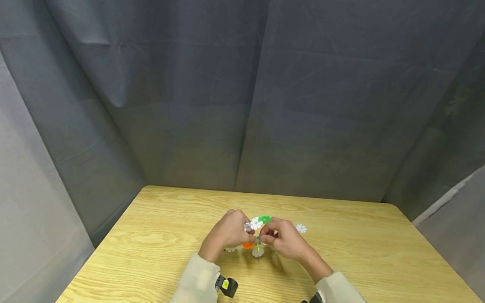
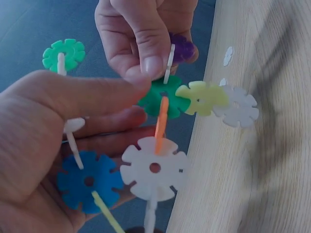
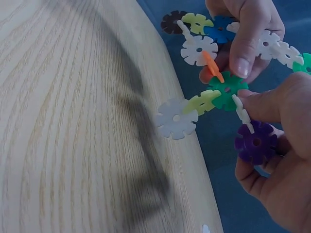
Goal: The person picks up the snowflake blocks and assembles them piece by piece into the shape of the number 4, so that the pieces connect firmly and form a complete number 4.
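Observation:
My left hand [image 1: 231,230] pinches a dark green snowflake disc [image 3: 227,93], a flat plastic piece with notches round its rim. Interlocked with it are a yellow disc [image 2: 201,98], an orange disc [image 2: 162,124] seen edge-on, and a thin white disc [image 3: 242,114]. My right hand [image 1: 284,240] grips that thin white disc, whose other end joins a purple disc [image 3: 256,143] partly covered by the fingers. Further along the chain, a white disc [image 2: 154,167] and a blue disc [image 2: 89,182] hang by my left palm. A bright green disc [image 2: 63,54] ends another branch.
A loose white disc [image 1: 301,228] lies on the wooden table [image 1: 159,252], right of my hands. Dark grey curtains [image 1: 189,105] stand behind the table's far edge. A black wrist camera [image 1: 229,287] sits on my left sleeve.

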Demonstrator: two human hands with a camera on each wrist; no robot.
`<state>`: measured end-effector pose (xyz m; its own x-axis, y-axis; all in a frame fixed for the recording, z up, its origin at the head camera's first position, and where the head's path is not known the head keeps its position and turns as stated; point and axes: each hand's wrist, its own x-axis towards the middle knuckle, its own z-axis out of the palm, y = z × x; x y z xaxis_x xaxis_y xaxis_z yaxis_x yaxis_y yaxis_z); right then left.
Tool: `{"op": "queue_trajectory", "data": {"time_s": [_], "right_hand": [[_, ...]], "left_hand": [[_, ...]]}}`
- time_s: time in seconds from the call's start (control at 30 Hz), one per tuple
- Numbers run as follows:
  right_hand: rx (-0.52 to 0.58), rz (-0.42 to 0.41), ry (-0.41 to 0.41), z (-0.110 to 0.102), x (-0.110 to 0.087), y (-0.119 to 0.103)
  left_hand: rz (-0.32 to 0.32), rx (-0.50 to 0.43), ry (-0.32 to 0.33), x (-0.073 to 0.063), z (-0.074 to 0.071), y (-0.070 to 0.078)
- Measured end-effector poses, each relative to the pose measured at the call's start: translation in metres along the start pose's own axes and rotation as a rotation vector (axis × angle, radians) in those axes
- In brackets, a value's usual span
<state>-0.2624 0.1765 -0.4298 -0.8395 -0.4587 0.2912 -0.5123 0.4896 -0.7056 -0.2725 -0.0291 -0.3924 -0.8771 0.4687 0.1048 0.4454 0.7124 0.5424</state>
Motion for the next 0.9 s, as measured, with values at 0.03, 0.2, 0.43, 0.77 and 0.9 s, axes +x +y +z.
{"op": "queue_trajectory", "data": {"time_s": [0.03,0.2,0.43,0.77,0.9], "right_hand": [[0.003,0.003,0.004,0.000,0.000,0.000],[0.024,0.017,0.015,-0.001,-0.001,0.000],[0.046,0.029,0.020,-0.004,-0.002,0.000],[0.043,0.088,0.064,-0.011,-0.006,0.001],[0.052,0.110,0.077,-0.014,-0.007,0.001]], "left_hand": [[0.015,-0.005,0.006,0.000,0.000,-0.001],[0.075,-0.100,0.012,0.000,0.000,-0.004],[0.114,-0.224,0.022,-0.002,-0.002,-0.011],[0.101,-0.349,0.096,-0.009,0.000,-0.024],[0.088,-0.378,0.135,-0.012,0.003,-0.033]]}}
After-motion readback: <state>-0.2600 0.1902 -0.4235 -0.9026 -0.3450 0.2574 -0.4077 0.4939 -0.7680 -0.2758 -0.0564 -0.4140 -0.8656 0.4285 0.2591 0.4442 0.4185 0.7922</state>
